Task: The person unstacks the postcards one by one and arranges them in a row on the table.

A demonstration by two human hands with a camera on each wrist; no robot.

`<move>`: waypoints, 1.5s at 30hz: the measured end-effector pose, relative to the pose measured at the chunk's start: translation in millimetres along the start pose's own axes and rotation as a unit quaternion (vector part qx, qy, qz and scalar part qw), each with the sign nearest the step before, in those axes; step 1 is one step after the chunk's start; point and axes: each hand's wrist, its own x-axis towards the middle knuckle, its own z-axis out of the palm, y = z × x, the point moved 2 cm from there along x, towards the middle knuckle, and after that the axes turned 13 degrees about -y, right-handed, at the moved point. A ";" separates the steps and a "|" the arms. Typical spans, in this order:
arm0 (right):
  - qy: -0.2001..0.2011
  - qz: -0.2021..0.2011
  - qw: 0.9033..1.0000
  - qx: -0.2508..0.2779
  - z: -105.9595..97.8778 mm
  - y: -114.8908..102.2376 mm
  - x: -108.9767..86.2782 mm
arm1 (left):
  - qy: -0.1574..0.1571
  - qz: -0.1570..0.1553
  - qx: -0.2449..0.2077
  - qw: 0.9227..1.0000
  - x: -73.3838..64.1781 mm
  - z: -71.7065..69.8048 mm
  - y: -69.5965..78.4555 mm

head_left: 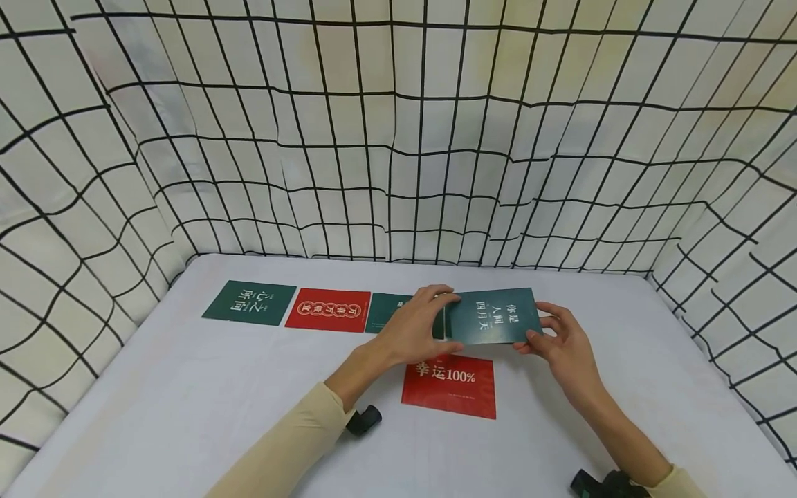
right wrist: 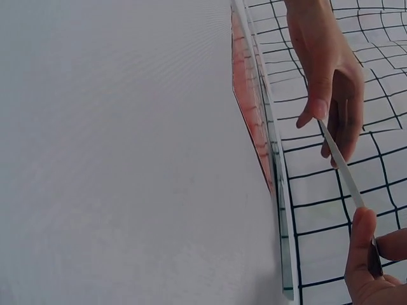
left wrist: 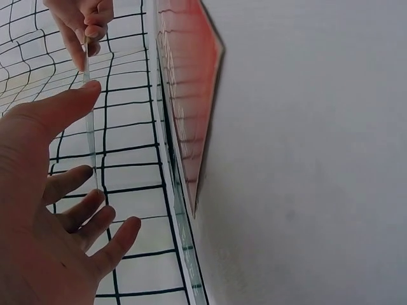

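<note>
A dark green card (head_left: 495, 316) with white Chinese characters is held above the white table, and both wrist views show it edge-on. My right hand (head_left: 566, 353) pinches its right end between thumb and fingers. At the left end, my left hand (head_left: 411, 325) holds the card between the thumb at the near edge and the fingers at the far edge. Below it lies a red card (head_left: 448, 387) printed with "100%", its top partly covered by the left hand. Another green card (head_left: 380, 311) lies partly hidden behind that hand.
To the left in the same row lie a red card (head_left: 328, 310) and a green card (head_left: 250, 302). Black-lined white netting (head_left: 405, 173) rises around the table (head_left: 187, 408). Black wrist devices (head_left: 364, 420) show by both forearms.
</note>
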 end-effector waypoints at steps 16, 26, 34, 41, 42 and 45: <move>0.012 0.010 1.000 0.016 -6.0 6.9 -1.7 | -0.004 -0.005 0.002 1.000 9.7 5.8 -1.4; 0.024 0.007 1.000 -0.003 -11.7 10.5 -1.9 | -0.004 -0.004 0.007 1.000 17.4 5.8 4.1; 0.034 -0.002 0.999 -0.015 -19.1 14.0 1.2 | -0.005 -0.007 0.006 1.000 27.2 6.9 6.8; 0.048 0.012 0.999 -0.016 -24.9 18.4 2.7 | -0.009 -0.016 0.007 1.000 35.8 10.3 10.3; 0.050 0.014 0.999 -0.018 -25.8 19.4 2.7 | -0.009 -0.017 0.008 1.000 36.9 10.7 11.0; 0.054 0.016 0.998 -0.018 -29.1 21.0 2.7 | -0.012 -0.021 0.011 1.000 39.8 10.6 13.7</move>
